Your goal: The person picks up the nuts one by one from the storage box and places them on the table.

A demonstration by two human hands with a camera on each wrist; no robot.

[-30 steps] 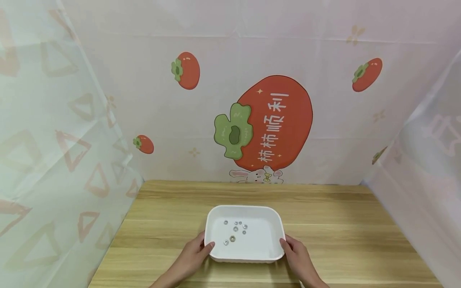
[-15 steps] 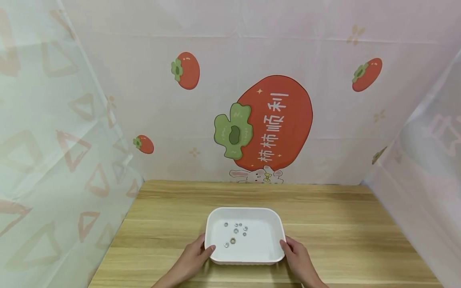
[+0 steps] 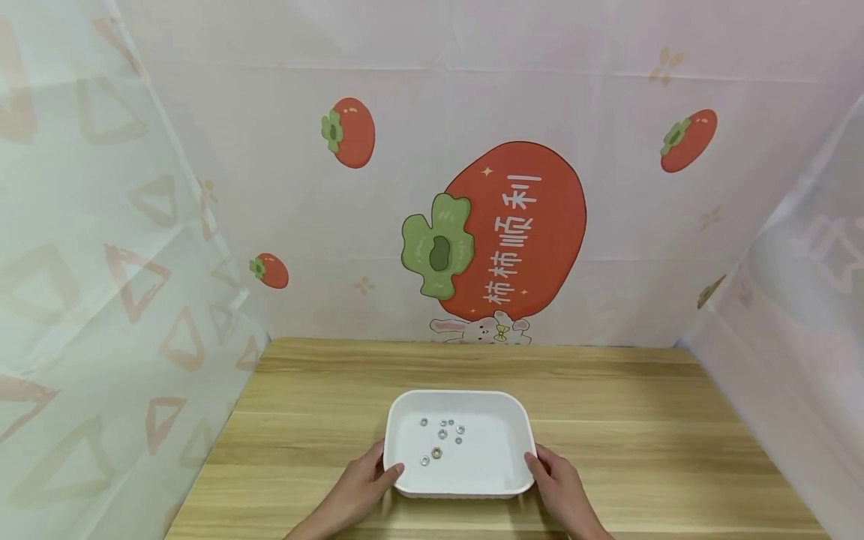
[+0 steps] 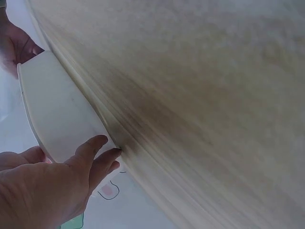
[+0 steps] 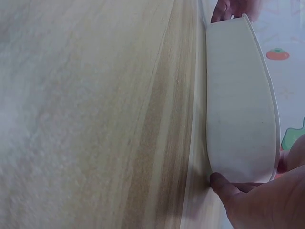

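A white rectangular tray (image 3: 482, 469) with rounded corners sits low over the wooden table in the head view. Several small metal nuts (image 3: 436, 453) lie scattered over the left half of its floor, one of them brassier than the others. My left hand (image 3: 361, 482) grips the tray's left end, thumb over the rim. At the opposite end my right hand (image 3: 559, 484) holds it the same way. Both wrist views show the tray's outer side wall (image 5: 240, 95), with fingertips (image 4: 97, 140) spread along its lower part close to the tabletop.
The light wood table (image 3: 648, 435) extends around the tray on all sides. Behind it hangs a pale cloth (image 3: 304, 202) printed with persimmons and a rabbit. Similar cloth side walls (image 3: 101, 300) close off the left and right.
Over the last second the tray has moved slightly downward in the head view, both hands holding on. The nuts have shifted along with it, keeping much the same arrangement.
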